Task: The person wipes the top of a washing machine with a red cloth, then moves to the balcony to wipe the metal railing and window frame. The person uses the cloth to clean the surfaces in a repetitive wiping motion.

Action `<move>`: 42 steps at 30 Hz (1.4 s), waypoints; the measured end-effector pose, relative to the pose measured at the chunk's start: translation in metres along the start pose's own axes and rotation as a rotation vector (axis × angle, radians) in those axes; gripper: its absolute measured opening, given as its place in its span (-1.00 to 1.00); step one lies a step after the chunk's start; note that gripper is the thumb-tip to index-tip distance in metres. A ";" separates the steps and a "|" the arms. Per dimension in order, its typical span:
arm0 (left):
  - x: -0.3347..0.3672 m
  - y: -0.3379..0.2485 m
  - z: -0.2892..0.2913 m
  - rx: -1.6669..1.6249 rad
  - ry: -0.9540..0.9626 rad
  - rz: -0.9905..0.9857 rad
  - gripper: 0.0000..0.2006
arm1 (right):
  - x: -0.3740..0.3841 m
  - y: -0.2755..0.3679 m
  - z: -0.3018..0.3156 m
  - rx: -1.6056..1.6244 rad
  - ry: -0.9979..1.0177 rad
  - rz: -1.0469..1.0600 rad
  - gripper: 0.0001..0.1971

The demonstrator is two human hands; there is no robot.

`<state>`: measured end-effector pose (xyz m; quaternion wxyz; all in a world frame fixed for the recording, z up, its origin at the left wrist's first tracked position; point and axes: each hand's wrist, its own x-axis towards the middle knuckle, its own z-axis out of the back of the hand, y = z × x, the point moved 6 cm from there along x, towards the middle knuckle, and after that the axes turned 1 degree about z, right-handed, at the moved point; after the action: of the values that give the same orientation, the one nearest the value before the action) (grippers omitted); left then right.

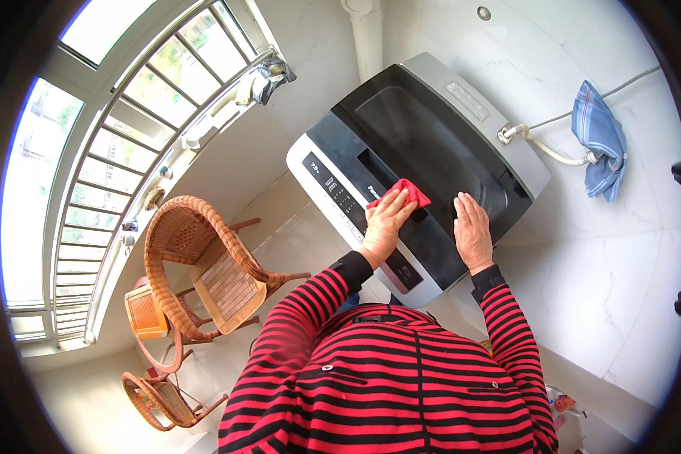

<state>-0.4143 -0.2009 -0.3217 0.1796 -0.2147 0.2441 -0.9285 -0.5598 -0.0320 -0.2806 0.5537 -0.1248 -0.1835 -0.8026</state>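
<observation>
A top-loading washing machine [431, 129] with a dark lid and a pale front strip stands before me. My left hand [386, 221] presses a folded red cloth [415, 194] onto its top, near the border between the lid and the control panel [331, 185]. The cloth sticks out past my fingertips and is partly hidden under the hand. To the right, my right hand [473, 231] lies flat over the dark lid near its right edge, fingers stretched out and holding nothing.
A wicker armchair [231, 291] stands at the left, with a smaller wicker chair [163, 401] nearer. Barred windows [121, 163] and a cluttered sill run along the left. A blue cloth [599, 144] hangs over the tap on the right wall, where a hose [548, 153] joins the machine.
</observation>
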 end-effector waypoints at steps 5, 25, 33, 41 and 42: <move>-0.022 -0.038 -0.010 -0.021 0.079 -0.096 -0.40 | -0.005 -0.005 -0.004 0.026 -0.025 0.002 -0.43; -0.065 -0.107 -0.027 -0.169 0.297 -0.660 -0.49 | -0.005 -0.011 -0.004 0.110 -0.067 -0.040 -0.47; 0.035 0.020 0.028 0.204 0.168 -0.249 -0.41 | -0.002 -0.009 -0.006 0.060 -0.004 -0.051 -0.44; 0.081 0.077 0.053 -0.340 -0.010 -0.142 -0.65 | -0.002 -0.008 -0.006 0.029 0.047 -0.072 -0.41; 0.093 0.093 0.061 -0.303 -0.141 -0.036 -0.69 | -0.002 -0.008 -0.006 0.026 0.048 -0.075 -0.41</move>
<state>-0.4416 -0.3406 -0.2938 0.1454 -0.3081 0.3644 -0.8667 -0.5664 -0.0303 -0.2884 0.5289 -0.0911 -0.1852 -0.8232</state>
